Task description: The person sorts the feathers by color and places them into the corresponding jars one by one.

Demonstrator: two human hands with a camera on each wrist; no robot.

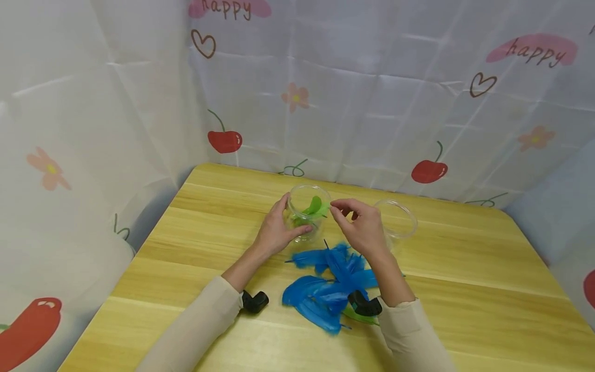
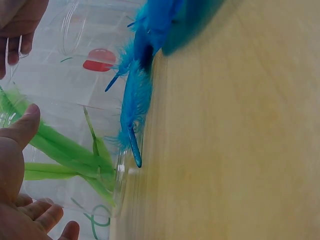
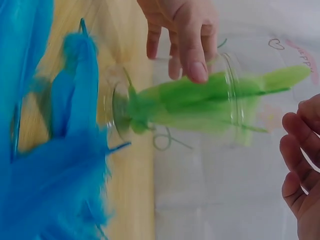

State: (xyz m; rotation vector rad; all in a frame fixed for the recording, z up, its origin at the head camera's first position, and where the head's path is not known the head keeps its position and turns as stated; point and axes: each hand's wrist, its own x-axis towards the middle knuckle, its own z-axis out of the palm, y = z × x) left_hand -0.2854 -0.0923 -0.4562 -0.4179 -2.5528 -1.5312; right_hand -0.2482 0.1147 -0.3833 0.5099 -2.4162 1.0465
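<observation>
My left hand (image 1: 274, 227) grips a clear plastic cup (image 1: 304, 232) from its left side, thumb across the near wall and fingers behind. Inside the cup lie several green feathers (image 2: 70, 150), some sticking out past the rim. Just right of that rim is my right hand (image 1: 360, 225), its fingers loosely bent. In the right wrist view its fingertips (image 3: 290, 122) stand slightly apart from the feather ends, with nothing visible between them. A pile of blue feathers (image 1: 316, 299) lies on the table nearer me, below both hands.
A second clear cup (image 1: 400, 219) stands behind my right hand, partly hidden by it. One green feather (image 1: 362, 316) shows beside the blue pile, under the right wrist. The wooden table (image 1: 469, 258) meets a printed white curtain (image 1: 362, 129) at its back edge.
</observation>
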